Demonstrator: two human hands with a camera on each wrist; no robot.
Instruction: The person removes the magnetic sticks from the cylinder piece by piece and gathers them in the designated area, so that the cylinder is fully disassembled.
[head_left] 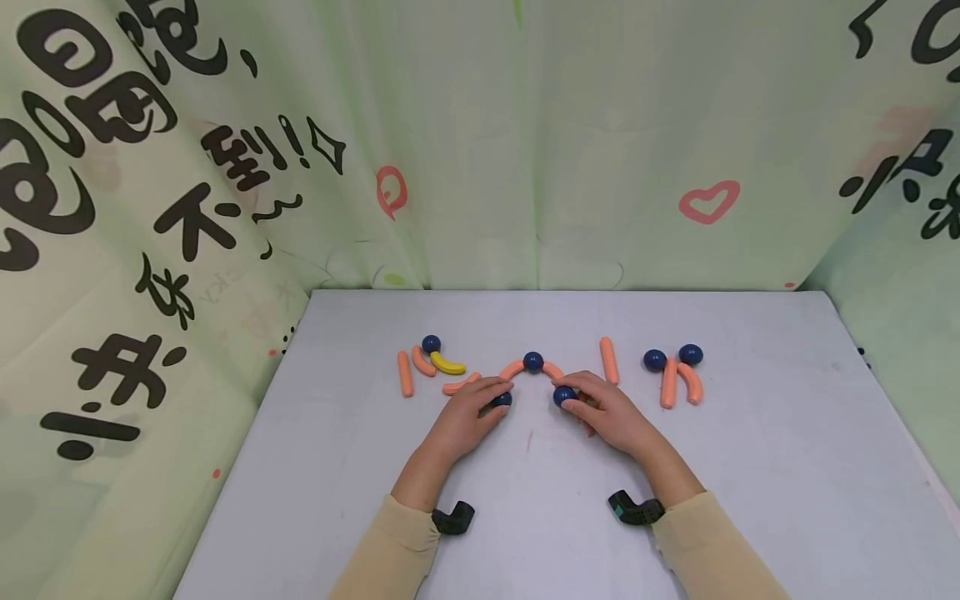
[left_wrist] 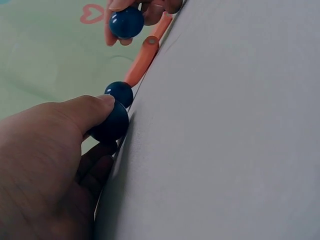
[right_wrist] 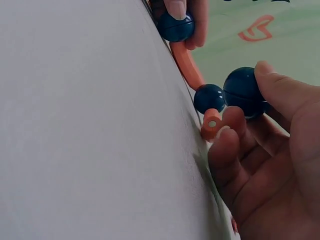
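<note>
Around the middle of the table, a blue ball (head_left: 533,362) has a curved orange rod (head_left: 513,369) on its left and another curved orange rod (head_left: 552,370) on its right. My left hand (head_left: 467,421) pinches a second blue ball (left_wrist: 111,126) at the outer end of the left rod, thumb on its near side. My right hand (head_left: 611,414) pinches a third blue ball (right_wrist: 244,92) between thumb and fingers, close to the right rod. In the right wrist view that rod's free end shows a small round metal spot, apart from the ball.
An orange curved rod (head_left: 459,384) lies by my left fingers. Farther left are a straight rod (head_left: 405,373), a curved rod (head_left: 423,361), a blue ball (head_left: 431,343) and a yellow curved rod (head_left: 447,364). To the right lie straight rods (head_left: 609,360), a curved rod (head_left: 691,384) and blue balls (head_left: 655,360).
</note>
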